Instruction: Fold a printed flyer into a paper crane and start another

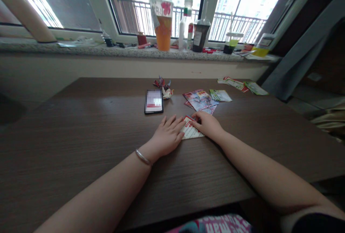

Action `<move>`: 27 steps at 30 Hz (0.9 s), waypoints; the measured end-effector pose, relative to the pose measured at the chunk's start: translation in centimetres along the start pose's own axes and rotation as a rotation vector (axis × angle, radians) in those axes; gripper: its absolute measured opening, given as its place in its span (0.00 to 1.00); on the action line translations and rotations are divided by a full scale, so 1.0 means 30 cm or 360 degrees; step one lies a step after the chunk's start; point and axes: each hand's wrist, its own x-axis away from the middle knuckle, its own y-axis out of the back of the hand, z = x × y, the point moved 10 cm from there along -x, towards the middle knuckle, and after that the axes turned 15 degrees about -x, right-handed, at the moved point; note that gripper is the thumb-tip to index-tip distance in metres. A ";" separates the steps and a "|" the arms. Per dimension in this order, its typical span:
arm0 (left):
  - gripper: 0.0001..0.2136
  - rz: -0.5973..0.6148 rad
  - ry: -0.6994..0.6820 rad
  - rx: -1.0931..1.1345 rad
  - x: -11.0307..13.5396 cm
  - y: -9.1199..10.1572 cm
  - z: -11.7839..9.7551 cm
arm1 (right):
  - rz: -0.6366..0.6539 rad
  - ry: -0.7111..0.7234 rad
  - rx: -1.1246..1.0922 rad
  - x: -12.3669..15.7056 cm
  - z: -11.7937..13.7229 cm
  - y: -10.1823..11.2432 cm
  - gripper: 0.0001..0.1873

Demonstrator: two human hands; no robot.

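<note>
A folded sheet of printed paper (191, 131), white with red print, lies on the dark wooden table (81, 128) between my hands. My left hand (167, 134) lies flat with fingers stretched out, pressing on the paper's left part. A silver bangle sits on that wrist. My right hand (207, 123) rests on the paper's right edge, fingers curled and pinching its top corner.
A black phone (153, 101) lies beyond my left hand. Folded paper figures (164, 85) sit behind it. Colourful leaflets (201, 100) and more flyers (237, 83) lie further right. Drink cups and bottles (163, 24) stand on the stone windowsill.
</note>
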 end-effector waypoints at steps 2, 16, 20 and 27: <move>0.24 0.0023 0.0004 -0.0014 -0.001 -0.002 -0.001 | 0.0004 0.0009 0.0027 -0.001 0.004 -0.001 0.12; 0.26 0.0054 0.0032 -0.0059 0.001 -0.007 -0.001 | 0.0023 0.0560 -0.0022 0.069 0.167 0.055 0.07; 0.26 0.0078 0.0074 -0.0128 0.000 -0.010 0.002 | 0.0427 0.0874 0.0063 0.125 0.236 -0.021 0.08; 0.26 0.0078 0.0240 -0.0259 -0.001 -0.029 0.038 | 0.0287 0.1072 0.0143 0.126 0.267 -0.047 0.11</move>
